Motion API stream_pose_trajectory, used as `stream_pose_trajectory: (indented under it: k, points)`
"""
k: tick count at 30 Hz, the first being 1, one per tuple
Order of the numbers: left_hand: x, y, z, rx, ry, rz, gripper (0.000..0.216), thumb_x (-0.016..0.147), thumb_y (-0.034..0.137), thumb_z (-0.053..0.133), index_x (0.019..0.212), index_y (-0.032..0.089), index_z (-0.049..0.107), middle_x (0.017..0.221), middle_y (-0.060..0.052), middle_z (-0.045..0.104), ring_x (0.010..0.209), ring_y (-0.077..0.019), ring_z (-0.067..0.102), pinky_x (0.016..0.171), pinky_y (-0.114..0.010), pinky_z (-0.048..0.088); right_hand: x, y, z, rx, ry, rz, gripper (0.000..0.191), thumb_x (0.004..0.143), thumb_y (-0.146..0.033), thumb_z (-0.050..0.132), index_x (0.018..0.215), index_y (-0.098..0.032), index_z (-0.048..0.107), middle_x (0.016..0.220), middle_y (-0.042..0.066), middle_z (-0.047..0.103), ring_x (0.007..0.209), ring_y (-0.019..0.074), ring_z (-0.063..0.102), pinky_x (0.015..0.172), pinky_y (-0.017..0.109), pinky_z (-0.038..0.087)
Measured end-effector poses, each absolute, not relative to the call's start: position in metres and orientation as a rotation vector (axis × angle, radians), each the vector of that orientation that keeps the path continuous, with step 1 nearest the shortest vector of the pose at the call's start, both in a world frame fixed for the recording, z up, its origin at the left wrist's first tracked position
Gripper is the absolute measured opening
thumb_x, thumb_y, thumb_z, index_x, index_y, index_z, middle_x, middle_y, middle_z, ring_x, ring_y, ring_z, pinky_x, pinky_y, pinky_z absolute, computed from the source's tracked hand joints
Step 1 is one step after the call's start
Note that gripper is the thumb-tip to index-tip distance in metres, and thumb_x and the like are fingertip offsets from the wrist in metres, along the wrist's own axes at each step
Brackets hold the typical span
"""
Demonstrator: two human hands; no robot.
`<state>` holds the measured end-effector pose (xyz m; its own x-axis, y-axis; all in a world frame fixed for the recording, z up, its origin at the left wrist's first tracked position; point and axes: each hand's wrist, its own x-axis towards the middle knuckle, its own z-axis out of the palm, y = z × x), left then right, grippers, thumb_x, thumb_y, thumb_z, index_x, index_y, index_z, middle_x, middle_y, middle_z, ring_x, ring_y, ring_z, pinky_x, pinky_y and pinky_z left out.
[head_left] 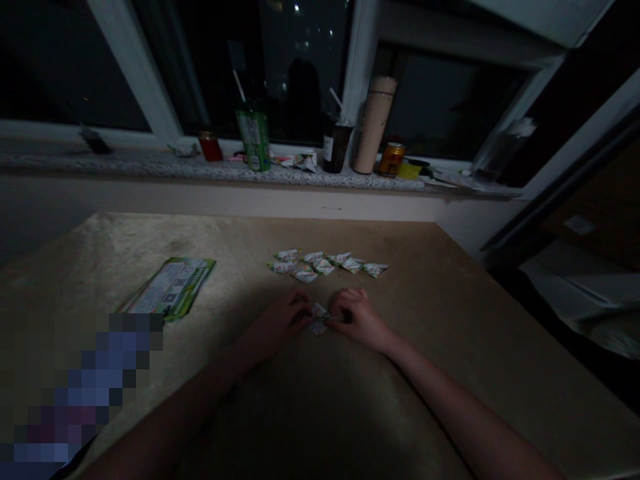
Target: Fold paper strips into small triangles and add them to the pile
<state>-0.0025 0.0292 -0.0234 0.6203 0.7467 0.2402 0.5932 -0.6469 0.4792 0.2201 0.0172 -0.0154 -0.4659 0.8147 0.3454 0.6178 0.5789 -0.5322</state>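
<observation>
A small printed piece of packaging (319, 319), white and green with folds, lies between my two hands at the middle of the table. My left hand (289, 313) pinches its left side with the fingertips. From the right, the thumb and curled fingers of my right hand (356, 316) grip its other side. Just beyond my hands lie several small folded triangular pieces (323, 266) of similar printed packaging, in two loose rows. The room is dim, so fine details of the pieces cannot be made out.
Flat green printed packages (187, 283) lie in a stack at left on the table (430, 373). A pixelated area covers the lower left. On the granite sill (295, 175) stand a green cup (253, 137), a dark cup (336, 147), a beige flask (375, 127) and a golden can (391, 160).
</observation>
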Motion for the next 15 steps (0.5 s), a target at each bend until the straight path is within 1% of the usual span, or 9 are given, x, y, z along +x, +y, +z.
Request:
stream_pose_trajectory:
  k: [5, 11, 15]
  points:
    - [-0.004, 0.029, -0.019, 2.502, 1.107, 0.583, 0.015, 0.090, 0.031, 0.053, 0.095, 0.021, 0.063, 0.107, -0.003, 0.056, 0.103, -0.0202, 0.051, 0.093, -0.034, 0.040, 0.220, 0.022, -0.020, -1.170, -2.108, 0.590, 0.011, 0.074, -0.026, 0.073, 0.074, -0.019, 0.064, 0.078, 0.000, 0.063, 0.080, 0.0165, 0.057, 0.076, 0.031, 0.034]
    - [-0.004, 0.028, -0.017, 2.511, 1.114, 0.550, 0.016, 0.087, 0.033, 0.058, 0.097, 0.022, 0.064, 0.108, -0.003, 0.056, 0.106, -0.0217, 0.050, 0.095, -0.036, 0.038, 0.220, 0.023, -0.026, -1.241, -2.062, 0.601, 0.014, 0.068, -0.028, 0.079, 0.066, -0.020, 0.067, 0.074, -0.001, 0.064, 0.082, 0.0177, 0.056, 0.080, 0.033, 0.031]
    - [-0.004, 0.028, -0.018, 2.515, 1.116, 0.544, 0.017, 0.086, 0.034, 0.059, 0.098, 0.023, 0.064, 0.109, -0.003, 0.056, 0.106, -0.0218, 0.050, 0.095, -0.036, 0.037, 0.222, 0.024, -0.027, -1.222, -2.100, 0.618, 0.014, 0.073, -0.032, 0.074, 0.066, -0.022, 0.069, 0.068, -0.001, 0.063, 0.079, 0.0173, 0.056, 0.080, 0.034, 0.030]
